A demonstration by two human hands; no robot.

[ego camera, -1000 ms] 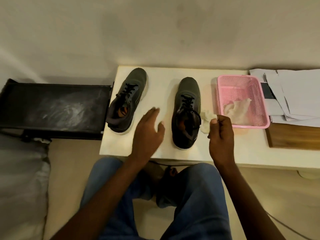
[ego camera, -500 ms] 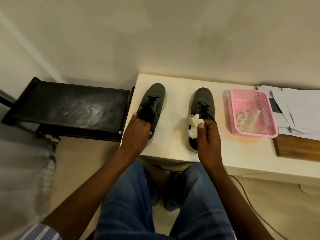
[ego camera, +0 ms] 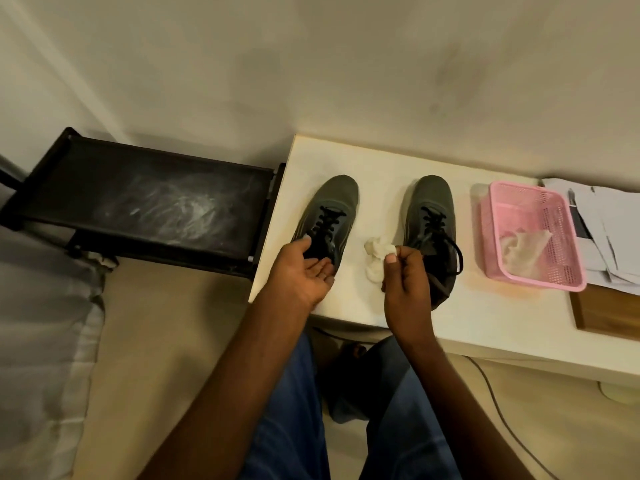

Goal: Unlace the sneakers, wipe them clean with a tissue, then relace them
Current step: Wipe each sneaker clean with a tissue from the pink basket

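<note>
Two dark grey sneakers with black laces stand on the white table [ego camera: 349,306], toes toward the wall. My left hand [ego camera: 304,268] grips the heel end of the left sneaker [ego camera: 334,206], palm turned up. My right hand [ego camera: 405,271] pinches a crumpled white tissue [ego camera: 375,252] between the two shoes. The right sneaker [ego camera: 433,206] sits partly behind my right hand, one lace loop hanging over its right side.
A pink plastic basket [ego camera: 540,282] with a used tissue [ego camera: 519,244] inside stands right of the shoes. Papers [ego camera: 609,230] and a wooden board [ego camera: 609,313] lie further right. A black dusty tray stand [ego camera: 149,202] adjoins the table's left edge. A cable [ego camera: 498,403] runs across the floor.
My left hand has gone from hovering between the shoes to holding the left sneaker's heel. My right hand carried the tissue leftward, from the right shoe's right side into the gap between the shoes.
</note>
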